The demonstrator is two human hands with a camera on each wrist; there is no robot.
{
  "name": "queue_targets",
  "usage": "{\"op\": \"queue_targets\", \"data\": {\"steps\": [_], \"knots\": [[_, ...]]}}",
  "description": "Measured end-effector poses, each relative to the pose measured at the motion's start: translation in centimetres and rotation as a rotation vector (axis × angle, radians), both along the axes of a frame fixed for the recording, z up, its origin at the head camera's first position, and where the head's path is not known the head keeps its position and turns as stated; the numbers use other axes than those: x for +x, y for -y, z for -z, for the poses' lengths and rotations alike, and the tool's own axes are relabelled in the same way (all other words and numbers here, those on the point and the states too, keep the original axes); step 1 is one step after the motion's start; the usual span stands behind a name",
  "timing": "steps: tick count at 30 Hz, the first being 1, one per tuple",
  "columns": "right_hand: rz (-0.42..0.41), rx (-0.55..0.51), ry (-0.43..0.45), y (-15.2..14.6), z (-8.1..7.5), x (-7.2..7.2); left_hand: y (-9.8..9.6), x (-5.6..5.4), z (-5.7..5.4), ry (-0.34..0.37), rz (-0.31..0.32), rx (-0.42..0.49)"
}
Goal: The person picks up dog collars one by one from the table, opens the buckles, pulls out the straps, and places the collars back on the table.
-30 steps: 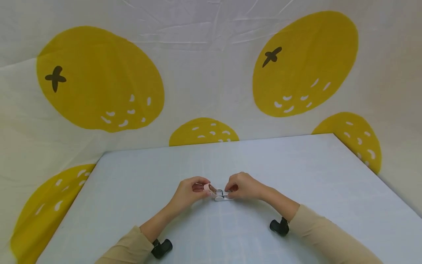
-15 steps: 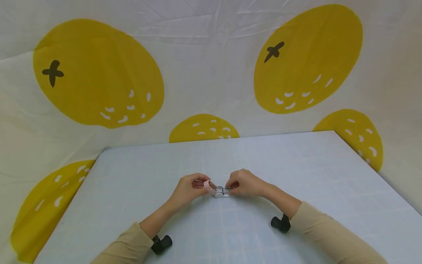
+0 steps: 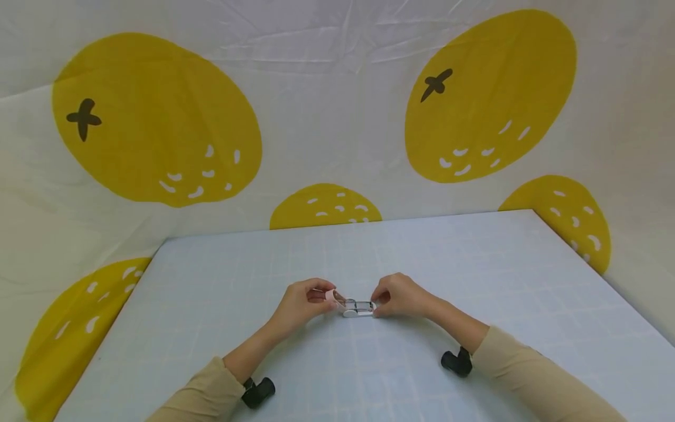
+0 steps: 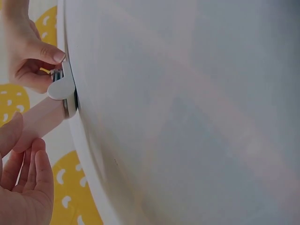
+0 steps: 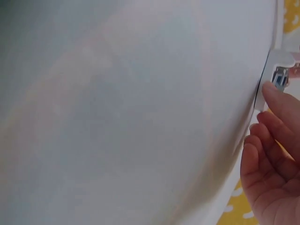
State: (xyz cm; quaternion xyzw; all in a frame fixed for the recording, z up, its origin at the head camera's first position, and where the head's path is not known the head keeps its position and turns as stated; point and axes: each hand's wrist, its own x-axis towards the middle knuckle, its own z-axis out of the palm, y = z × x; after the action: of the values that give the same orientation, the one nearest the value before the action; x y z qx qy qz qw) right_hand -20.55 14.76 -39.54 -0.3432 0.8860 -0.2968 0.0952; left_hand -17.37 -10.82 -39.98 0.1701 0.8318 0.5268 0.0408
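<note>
A small stapler (image 3: 350,313) with a pink top and a white base lies near the middle of the table, its top swung up from the base. My left hand (image 3: 298,305) pinches the raised pink top (image 4: 43,121) between thumb and fingers. At the opposite end, my right hand (image 3: 403,296) holds the tip of the white base (image 5: 272,70) between thumb and fingertips. Between the hands the metal staple channel (image 3: 362,305) is exposed. The right wrist view catches just part of the stapler, and whether staples lie inside cannot be made out.
A pale blue checked cloth covers the table (image 3: 237,264). Behind it hangs a white curtain (image 3: 332,117) printed with yellow fruit shapes. Both wrists wear black cameras, one beside the left sleeve (image 3: 203,390) and one beside the right sleeve (image 3: 532,366).
My right hand has shifted slightly right, from over the metal channel to the end of the base, uncovering more of the channel. The left hand keeps its pinch on the pink top.
</note>
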Motion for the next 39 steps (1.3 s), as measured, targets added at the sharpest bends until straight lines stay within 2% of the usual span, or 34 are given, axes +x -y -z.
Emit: {"op": "queue_targets", "data": {"steps": [9,13,16,21,30,34,39], "knots": [[0.002,-0.038,-0.022,-0.1,0.5,0.1,-0.1,-0.1,0.2,-0.018,0.003,-0.01],[-0.008,-0.001,-0.132,-0.2,0.5,0.1,-0.3,0.0,0.1,-0.023,0.007,-0.019],[0.026,0.043,-0.188,-0.1,0.6,0.3,-0.4,0.0,0.1,-0.014,0.011,-0.007],[0.089,0.056,-0.128,-0.1,0.5,0.4,-0.4,0.0,0.1,-0.006,0.015,-0.003],[0.125,0.021,0.041,-0.5,0.9,0.2,-0.7,-0.1,0.2,0.002,0.036,0.04],[0.125,0.018,0.06,-0.4,0.7,0.1,-0.8,-0.3,0.0,-0.034,0.037,0.008],[0.126,0.01,0.057,-0.4,0.5,0.0,-1.4,-0.8,-0.4,-0.112,0.08,-0.037]]}}
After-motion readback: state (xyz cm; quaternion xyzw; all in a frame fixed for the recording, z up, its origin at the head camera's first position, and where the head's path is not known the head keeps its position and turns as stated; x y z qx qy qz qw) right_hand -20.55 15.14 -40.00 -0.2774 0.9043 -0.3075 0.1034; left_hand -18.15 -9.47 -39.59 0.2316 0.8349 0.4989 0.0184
